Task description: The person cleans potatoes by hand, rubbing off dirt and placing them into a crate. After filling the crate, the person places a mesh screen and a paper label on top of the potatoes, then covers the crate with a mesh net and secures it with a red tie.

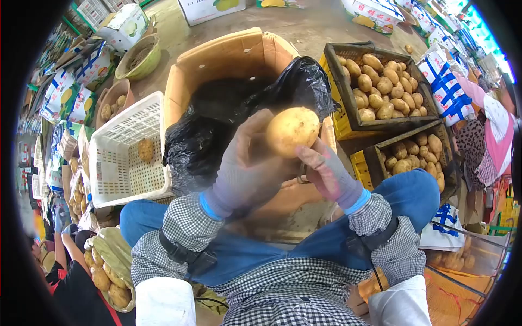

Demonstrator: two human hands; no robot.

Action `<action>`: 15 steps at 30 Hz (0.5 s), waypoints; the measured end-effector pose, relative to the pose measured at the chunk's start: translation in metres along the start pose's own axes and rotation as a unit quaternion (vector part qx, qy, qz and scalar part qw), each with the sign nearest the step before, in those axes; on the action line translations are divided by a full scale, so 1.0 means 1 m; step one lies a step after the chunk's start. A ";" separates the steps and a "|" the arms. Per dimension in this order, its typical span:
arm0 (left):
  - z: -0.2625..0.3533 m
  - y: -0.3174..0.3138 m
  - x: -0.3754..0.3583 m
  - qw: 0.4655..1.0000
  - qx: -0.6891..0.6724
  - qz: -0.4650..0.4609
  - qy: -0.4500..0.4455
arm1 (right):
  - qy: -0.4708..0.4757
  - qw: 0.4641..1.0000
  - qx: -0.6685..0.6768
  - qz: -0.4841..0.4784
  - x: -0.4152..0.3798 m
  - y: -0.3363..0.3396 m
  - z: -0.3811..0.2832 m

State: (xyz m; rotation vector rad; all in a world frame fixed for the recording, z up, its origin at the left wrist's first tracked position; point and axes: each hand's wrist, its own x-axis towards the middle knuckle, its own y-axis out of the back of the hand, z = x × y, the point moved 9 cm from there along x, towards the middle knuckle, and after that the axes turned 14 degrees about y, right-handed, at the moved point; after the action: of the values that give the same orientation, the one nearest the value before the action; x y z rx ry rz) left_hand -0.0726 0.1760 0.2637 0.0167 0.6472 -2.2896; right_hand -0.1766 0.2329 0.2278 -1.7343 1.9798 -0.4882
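A pale yellow potato (293, 131) is held up between my two gloved hands, over the front of a cardboard box (217, 54) lined with a black plastic bag (310, 81). My left hand (247, 157), smeared by motion, curls around the potato's left side. At its lower right, the fingers of my right hand (329, 171) grip the potato. A small dark ring-like thing (302, 178) shows beside the right palm.
A white plastic basket (99, 168) with one potato (145, 150) stands left. Two crates, an upper (348, 122) and a lower (375, 163), hold many potatoes at right. People sit at the lower left (76, 282) and far right (503, 130); printed cartons (375, 16) stand behind.
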 end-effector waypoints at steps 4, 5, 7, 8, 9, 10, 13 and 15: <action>0.001 -0.001 0.000 1.000 0.023 -0.003 0.016 | 0.094 0.995 0.004 -0.036 0.001 -0.012 -0.020; 0.003 -0.003 0.000 0.998 0.062 -0.001 -0.008 | 0.107 0.993 0.012 -0.038 0.001 -0.011 -0.018; 0.006 -0.004 -0.001 0.989 0.147 0.022 -0.028 | 0.088 0.993 0.055 -0.056 -0.002 -0.011 -0.010; 0.009 -0.002 -0.001 0.980 0.193 0.044 -0.024 | 0.056 0.992 0.090 -0.073 -0.004 -0.011 -0.004; 0.012 0.001 0.000 0.968 0.239 0.066 -0.021 | 0.024 0.988 0.125 -0.090 -0.008 -0.013 0.002; 0.007 0.009 0.004 0.988 0.141 0.059 0.023 | 0.024 0.987 0.136 -0.087 -0.008 -0.013 0.003; -0.002 0.015 0.007 0.989 -0.078 0.048 0.115 | 0.015 0.980 0.181 -0.079 -0.010 -0.014 0.009; 0.008 0.006 0.004 0.996 0.069 0.043 0.038 | -0.001 0.971 0.227 -0.073 -0.012 -0.013 0.013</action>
State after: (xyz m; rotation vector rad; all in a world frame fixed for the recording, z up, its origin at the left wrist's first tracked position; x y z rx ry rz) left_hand -0.0701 0.1662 0.2671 0.1947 0.5163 -2.2547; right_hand -0.1573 0.2432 0.2251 -1.5840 1.5822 -0.9091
